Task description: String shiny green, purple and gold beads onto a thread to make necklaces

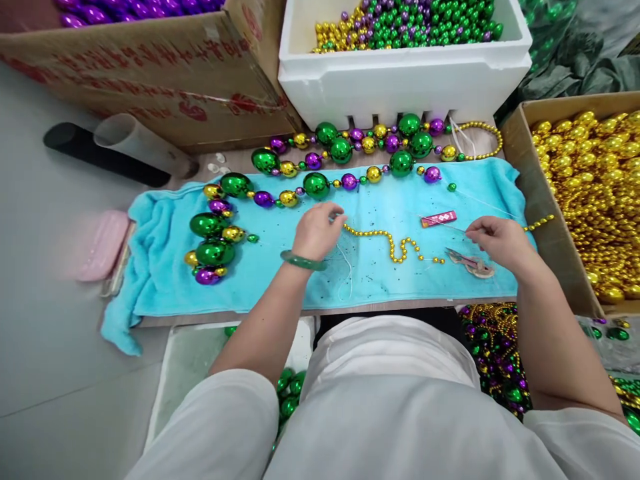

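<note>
My left hand (320,230), with a green bangle at the wrist, is closed in a pinch at the end of a gold bead chain (397,257). The chain snakes rightward over the blue towel (280,267), and a loose white thread (350,273) hangs below the hand. My right hand (500,243) pinches a thin thread (445,225) that slants up to the left. Below that hand lie small thread snips (470,261), and to its left is a pink packet (439,219). A strand of large green, purple and gold beads (316,185) curves along the towel's back and left.
Another bead strand (341,150) lies behind the towel. At the back stand a white foam box (400,80) of small beads and a cardboard box (150,87). A carton (555,213) of gold beads is at right. Two tubes (107,153) lean at left.
</note>
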A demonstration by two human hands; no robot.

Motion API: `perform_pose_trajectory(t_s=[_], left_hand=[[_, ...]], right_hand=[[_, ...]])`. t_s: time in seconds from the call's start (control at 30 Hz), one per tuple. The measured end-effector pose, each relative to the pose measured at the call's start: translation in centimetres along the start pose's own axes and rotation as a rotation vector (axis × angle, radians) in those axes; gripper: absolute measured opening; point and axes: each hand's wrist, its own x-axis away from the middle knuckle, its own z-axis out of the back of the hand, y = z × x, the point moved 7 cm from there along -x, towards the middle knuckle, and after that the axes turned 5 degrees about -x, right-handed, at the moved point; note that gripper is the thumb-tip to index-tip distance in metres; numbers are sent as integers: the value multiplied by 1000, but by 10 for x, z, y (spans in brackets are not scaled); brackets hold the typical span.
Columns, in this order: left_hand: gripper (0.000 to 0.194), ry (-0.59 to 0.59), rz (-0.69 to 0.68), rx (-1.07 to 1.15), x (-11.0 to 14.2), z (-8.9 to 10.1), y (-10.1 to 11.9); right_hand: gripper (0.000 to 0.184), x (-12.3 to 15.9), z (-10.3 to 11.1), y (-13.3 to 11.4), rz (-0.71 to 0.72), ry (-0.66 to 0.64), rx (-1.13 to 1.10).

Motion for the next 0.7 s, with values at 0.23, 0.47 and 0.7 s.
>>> perform_pose_trajectory(t_s=[0.23,0.47,0.7], left_hand=[[38,-104,183,-176,4,-19,-46],[26,-105,142,-170,-8,-29,-42],[14,-121,155,12,-11,-32,-47]], right_hand=[[13,23,-26,-26,143,-111,163],[20,40,-59,-29,186,-139,525],[22,41,-58,-25,194,-102,451]])
